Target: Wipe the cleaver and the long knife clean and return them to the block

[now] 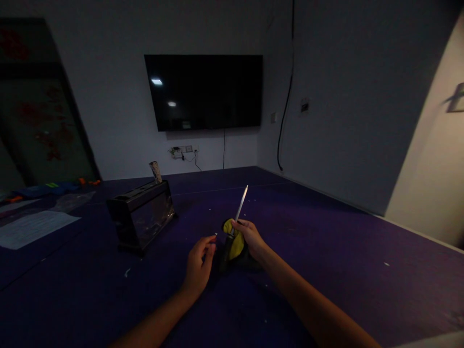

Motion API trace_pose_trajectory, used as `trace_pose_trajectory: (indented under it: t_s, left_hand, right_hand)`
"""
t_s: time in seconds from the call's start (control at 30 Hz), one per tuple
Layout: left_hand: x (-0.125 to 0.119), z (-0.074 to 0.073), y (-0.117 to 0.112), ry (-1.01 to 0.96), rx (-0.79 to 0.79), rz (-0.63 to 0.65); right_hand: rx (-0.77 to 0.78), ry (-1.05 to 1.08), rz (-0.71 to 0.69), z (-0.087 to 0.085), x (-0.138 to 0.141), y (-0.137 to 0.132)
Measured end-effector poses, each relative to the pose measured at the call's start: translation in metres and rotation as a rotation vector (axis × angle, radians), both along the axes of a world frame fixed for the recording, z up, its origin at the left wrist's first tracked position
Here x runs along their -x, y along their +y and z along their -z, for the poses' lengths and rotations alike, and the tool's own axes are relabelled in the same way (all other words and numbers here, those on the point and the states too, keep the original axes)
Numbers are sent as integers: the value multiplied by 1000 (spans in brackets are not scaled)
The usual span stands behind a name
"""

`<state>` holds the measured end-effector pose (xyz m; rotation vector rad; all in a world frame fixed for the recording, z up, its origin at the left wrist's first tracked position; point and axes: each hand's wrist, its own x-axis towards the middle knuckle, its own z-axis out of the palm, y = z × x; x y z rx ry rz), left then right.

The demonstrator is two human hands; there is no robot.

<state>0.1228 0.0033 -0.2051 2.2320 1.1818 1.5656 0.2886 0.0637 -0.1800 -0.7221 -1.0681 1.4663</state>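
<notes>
My right hand (250, 237) is closed, its thumb and fingers pinching a thin pale rod (241, 203) that points up and away and narrows at its tip. Right below these fingers is a yellow and dark soft-looking item (236, 245); its kind is hard to make out in the dim light. To the left, my left hand (200, 263) has its thumb and fingertips drawn close together. A tiny white piece (216, 234) shows at its fingertips, a little apart from the yellow item.
A black slotted holder (143, 215) with clear sides stands left on the purple floor (326, 270), a patterned roll-like object (155, 171) upright in it. Papers (36, 228) lie farther left. White scraps dot the floor. A television (206, 92) hangs ahead; a black cable (286, 104) runs down the wall.
</notes>
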Motion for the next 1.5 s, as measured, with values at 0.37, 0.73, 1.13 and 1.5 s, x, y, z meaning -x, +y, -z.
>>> trace_pose_trajectory:
  t_s: [0.37, 0.73, 1.13, 1.5]
  left_hand:
    - [-25, 7, -7, -453, 920, 316]
    - [-22, 7, -5, -526, 895, 314]
    - [-22, 2, -9, -497, 874, 313]
    - [-22, 5, -9, -445, 878, 309]
  right_hand:
    - [-195, -286, 5, -4, 19, -17]
    - [55, -53, -365, 2, 9, -8]
    - [-66, -185, -392, 19, 9, -3]
    - [-136, -178, -351, 21, 11, -1]
